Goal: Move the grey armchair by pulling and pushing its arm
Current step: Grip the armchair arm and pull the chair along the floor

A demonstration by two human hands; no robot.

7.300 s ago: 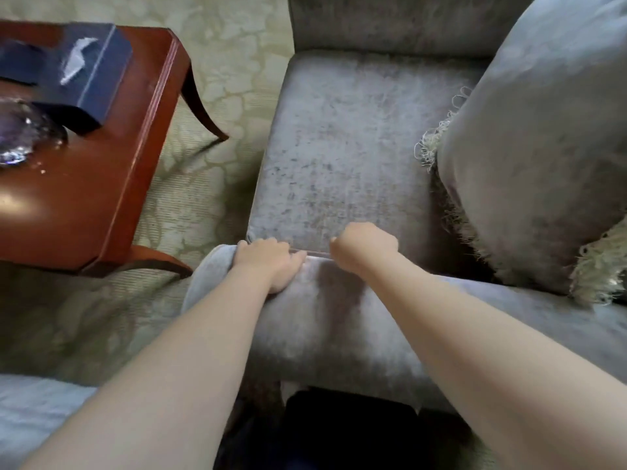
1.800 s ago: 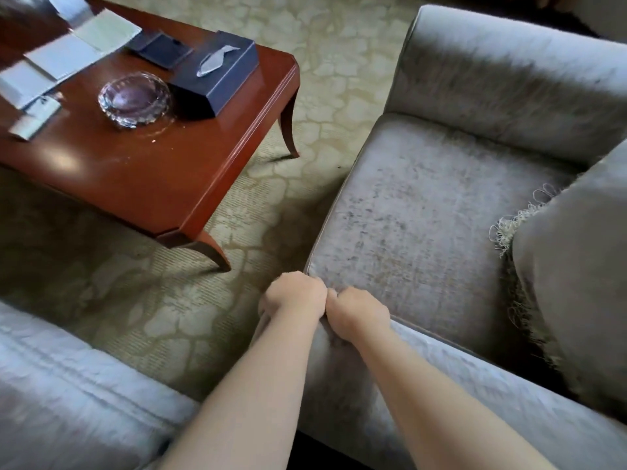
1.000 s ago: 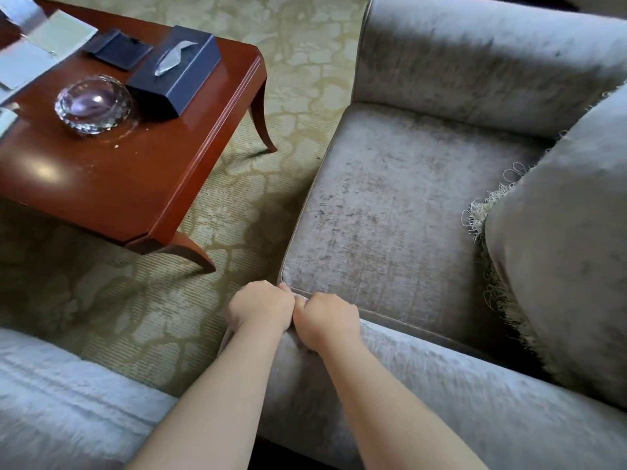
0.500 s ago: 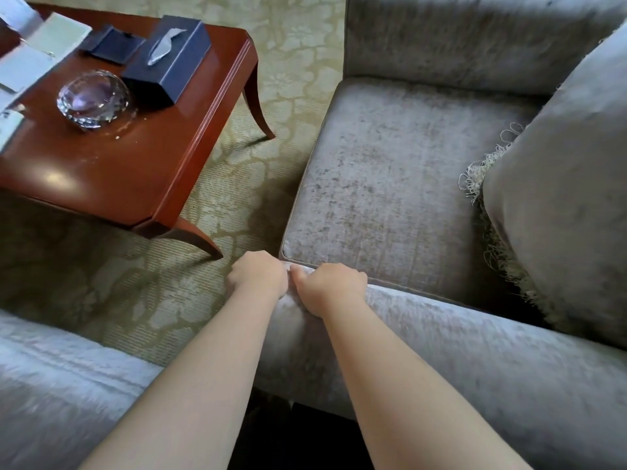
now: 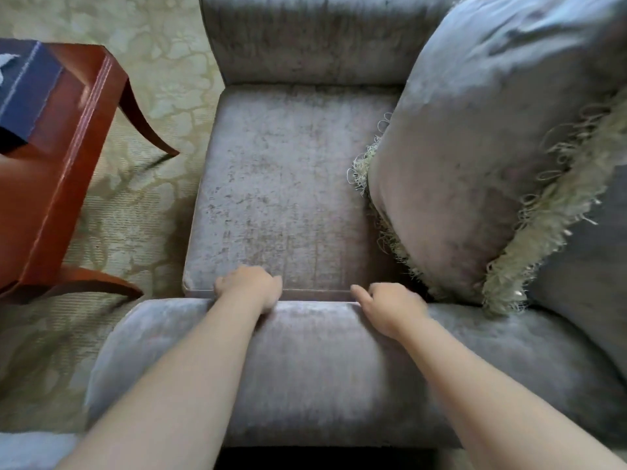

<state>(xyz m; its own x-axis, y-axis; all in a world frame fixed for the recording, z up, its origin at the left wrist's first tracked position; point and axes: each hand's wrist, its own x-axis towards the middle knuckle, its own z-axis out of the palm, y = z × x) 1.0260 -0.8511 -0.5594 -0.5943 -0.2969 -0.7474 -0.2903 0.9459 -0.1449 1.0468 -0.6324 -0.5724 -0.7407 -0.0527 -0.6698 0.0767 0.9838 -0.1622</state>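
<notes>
Grey velvet armchair arm (image 5: 315, 361) — two hands, left hand (image 5: 249, 286) and right hand (image 5: 390, 305), curled over its inner edge, fingertips hidden.

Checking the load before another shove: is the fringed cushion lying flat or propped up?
Propped up: fringed cushion leans on edge against the chair's back corner.

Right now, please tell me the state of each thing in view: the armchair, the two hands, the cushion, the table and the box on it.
Grey armchair arm: gripped by both hands.
Left hand: fingers curled over the arm's inner edge.
Right hand: resting on the arm, fingers partly bent.
Fringed cushion: leaning upright in the seat.
Wooden table: standing on carpet, apart from the armchair.
Blue tissue box: on the table.
</notes>
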